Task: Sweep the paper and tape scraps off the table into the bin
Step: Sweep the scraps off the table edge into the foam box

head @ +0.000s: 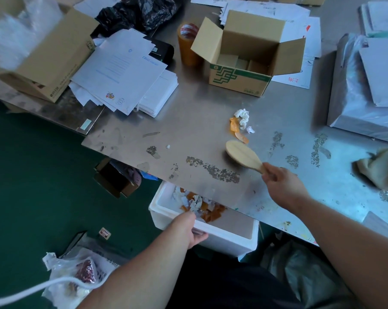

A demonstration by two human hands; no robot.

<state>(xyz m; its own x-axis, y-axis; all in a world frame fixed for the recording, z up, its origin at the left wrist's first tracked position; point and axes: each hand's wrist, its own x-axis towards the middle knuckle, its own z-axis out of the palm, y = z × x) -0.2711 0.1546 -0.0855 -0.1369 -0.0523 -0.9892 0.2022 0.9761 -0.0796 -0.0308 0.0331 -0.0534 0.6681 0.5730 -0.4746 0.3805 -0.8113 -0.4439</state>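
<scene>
Fingers of right hand (280, 181) hold brush (242, 156) beside scraps (241, 123) on the surface (188, 121); fingers of left hand (186, 228) grip bin (222, 239) rim below near edge.

An open cardboard box (244, 70) with green print stands far in the middle, with a roll of brown tape (187, 44) just left of it. Further left lies a pile of white envelopes (126, 72), and a black plastic bag (139, 12) beyond. A clear plastic bag (77, 277) lies on the green floor (32, 175).
</scene>
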